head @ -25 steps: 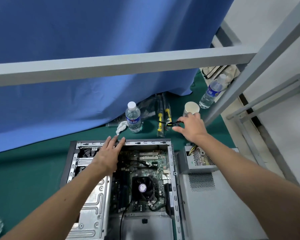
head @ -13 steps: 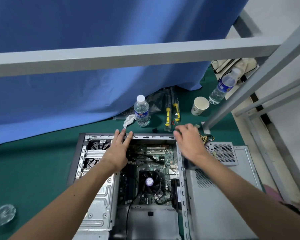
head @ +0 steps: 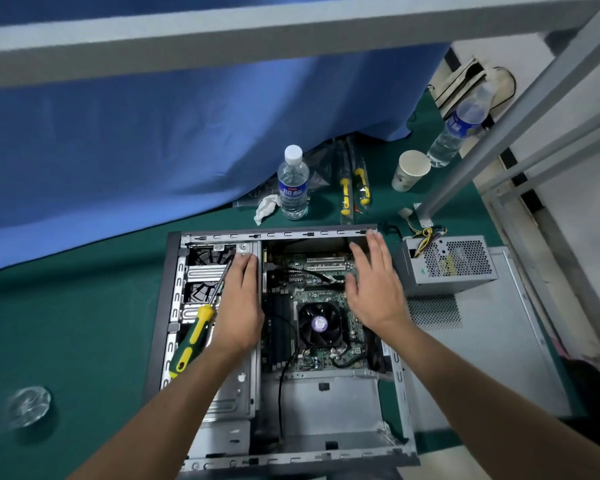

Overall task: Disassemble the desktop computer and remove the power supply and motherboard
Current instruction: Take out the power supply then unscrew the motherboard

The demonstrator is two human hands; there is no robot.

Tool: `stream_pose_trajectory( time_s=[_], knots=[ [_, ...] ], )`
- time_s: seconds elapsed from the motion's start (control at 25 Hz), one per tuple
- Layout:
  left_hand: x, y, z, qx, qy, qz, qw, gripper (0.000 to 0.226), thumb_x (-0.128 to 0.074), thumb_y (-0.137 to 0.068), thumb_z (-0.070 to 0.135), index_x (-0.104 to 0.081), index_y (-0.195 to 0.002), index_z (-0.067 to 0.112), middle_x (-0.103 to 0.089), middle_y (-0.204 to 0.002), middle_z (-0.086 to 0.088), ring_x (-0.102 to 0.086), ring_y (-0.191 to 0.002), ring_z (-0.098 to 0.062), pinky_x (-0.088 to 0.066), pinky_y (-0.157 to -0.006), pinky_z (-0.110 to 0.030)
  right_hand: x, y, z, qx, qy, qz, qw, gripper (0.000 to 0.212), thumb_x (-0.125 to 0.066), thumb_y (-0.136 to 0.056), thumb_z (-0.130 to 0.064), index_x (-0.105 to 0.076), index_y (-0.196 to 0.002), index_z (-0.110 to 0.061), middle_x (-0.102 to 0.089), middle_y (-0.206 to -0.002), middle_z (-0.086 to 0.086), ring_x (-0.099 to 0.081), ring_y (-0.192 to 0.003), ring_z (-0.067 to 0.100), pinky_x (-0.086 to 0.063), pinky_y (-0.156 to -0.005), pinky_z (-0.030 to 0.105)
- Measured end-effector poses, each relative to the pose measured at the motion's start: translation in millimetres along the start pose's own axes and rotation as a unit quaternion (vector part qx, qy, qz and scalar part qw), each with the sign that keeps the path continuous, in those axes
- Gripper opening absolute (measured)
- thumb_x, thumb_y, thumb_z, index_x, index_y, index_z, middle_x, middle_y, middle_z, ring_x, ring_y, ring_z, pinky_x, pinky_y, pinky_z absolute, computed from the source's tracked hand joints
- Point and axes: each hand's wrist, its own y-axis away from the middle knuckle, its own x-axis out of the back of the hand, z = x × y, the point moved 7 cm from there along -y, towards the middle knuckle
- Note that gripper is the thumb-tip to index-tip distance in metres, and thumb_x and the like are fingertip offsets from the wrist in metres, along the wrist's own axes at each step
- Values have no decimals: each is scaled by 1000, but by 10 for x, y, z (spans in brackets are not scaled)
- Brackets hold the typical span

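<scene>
Our left hand (head: pixel 238 303) rests flat on the drive cage (head: pixel 201 271); right hand (head: pixel 374 289) hovers spread, empty, above the motherboard (head: pixel 312 282). Risk: loose screwdriver (head: pixel 194 336) sliding onto circuitry.

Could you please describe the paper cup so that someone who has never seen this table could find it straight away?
Start at the open computer case on the green table and look past its far right corner. There, beside two yellow-handled screwdrivers, stands the paper cup. It is short, white and open-topped, unlike the tall clear water bottle just behind it.
</scene>
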Motion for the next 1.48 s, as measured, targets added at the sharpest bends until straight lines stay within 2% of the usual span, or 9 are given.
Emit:
stream_pose_trajectory(
  time_s=[0.08, 0.36, 0.48, 0.64, 0.8, 0.96, 1.08, 1.24, 1.48],
  knots=[
    [-9, 25, -23, -13, -17, 16, 1000, 74, -39, -85, -18, -24, -154, 3, -21, -160, -11, -15, -149, -22, 1, -119, -24, -22, -10, 16, 0, 2, 6, 1000, 54, -43, -98, -27, -31, -151, -21, 1, -164, 1, 10, -150, 16, -25, -118, 47],
    [-45, 7, -60, -12, -37, 40, 998, 61, -46, -90, -10, -37, -148, 3, -39, -151, -13, -33, -141, -26, -24, -120, -40, 3, 11, -29, 25, 25, 37, 999, 52, -47, -95, -24, -41, -146, -18, -11, -163, 12, -2, -151, 25, -15, -119, 47],
    [-47, -7, -45, -22, -49, 41, 998, 58, -47, -89, -10, -39, -146, 0, -42, -148, -16, -36, -139, -28, -23, -120, -39, 26, 39, -75, 46, 40, 56, 997, 50, -48, -94, -21, -45, -143, -13, -26, -157, 16, -14, -149, 30, -18, -120, 50],
    [-30, -4, -38, -19, -55, 45, 997, 57, -46, -88, -9, -40, -145, -1, -43, -147, -16, -36, -138, -28, -20, -120, -35, 37, 113, -214, 141, 69, 71, 985, 45, -55, -90, -13, -54, -134, -4, -49, -141, 18, -32, -142, 33, -23, -118, 53],
    [-22, -23, -48, -32, -45, 52, 997, 61, -48, -82, -14, -43, -142, -4, -45, -144, -18, -38, -136, -30, -26, -119, -38, -108, -3, -723, 232, -69, -29, 970, 41, -57, -96, -19, -53, -135, -8, -57, -123, 5, -47, -121, 20, -44, -103, 41],
    [-28, -27, -45, -38, -42, 54, 997, 62, -50, -80, -14, -45, -140, -4, -45, -143, -18, -39, -135, -30, -30, -117, -39, -400, -372, -1075, 171, -151, -166, 959, 43, -61, -95, -34, -52, -134, -19, -57, -124, 3, -54, -114, 22, -45, -99, 40],
    [-28, -23, -48, -36, -42, 56, 997, 60, -50, -80, -12, -46, -139, -4, -45, -142, -18, -40, -134, -30, -31, -116, -38, -495, -429, -1046, 132, -229, -173, 949, 25, -65, -92, -35, -61, -115, -25, -66, -107, -2, -61, -89, 18, -50, -86, 36],
    [-34, -31, -64, -36, -44, 62, 996, 57, -50, -82, -9, -46, -139, -4, -46, -141, -18, -41, -133, -29, -30, -116, -35, -504, -425, -1014, 160, -260, -147, 941, 16, -66, -92, -34, -64, -107, -28, -63, -85, -10, -51, -65, 0, -46, -73, 27],
    [-31, -29, -62, -39, -48, 62, 996, 56, -46, -82, -8, -46, -139, -4, -47, -141, -19, -41, -134, -30, -31, -116, -37, -486, -480, -1028, 193, -229, -154, 941, 20, -62, -93, -35, -65, -112, -27, -67, -93, -7, -59, -79, 8, -48, -79, 28]
  ],
)
